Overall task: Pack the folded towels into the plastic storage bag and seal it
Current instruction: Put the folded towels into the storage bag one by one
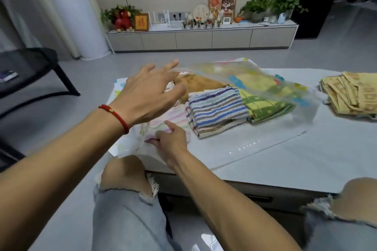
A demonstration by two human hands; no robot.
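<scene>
Nearest the camera, two knees in ripped light-blue jeans [126,206] sit against the near edge of the tabletop [306,159]. The right hand [171,138] rests at the near-left corner of the plastic storage bag [255,144], its fingers curled and pinching the bag's edge beside a pastel-striped towel [173,122]. The left hand [151,96], with a red bracelet [115,115] on the wrist, hovers above the bag's left part, fingers spread and straight, gripping nothing; the fingertips reach the lifted upper film. The bag lies flat on the tabletop, its long axis running from near-left to far-right, and its upper layer is raised on the side facing the camera. Inside lie a blue-striped towel [216,106], just right of it a green-yellow towel [269,106], and behind them a brown towel [200,83]. A stack of yellow patterned towels [350,96] sits well apart at the far-right of the tabletop, outside the bag. Beyond the tabletop, a low cabinet [200,38] against the far wall carries plants, frames and small ornaments.
</scene>
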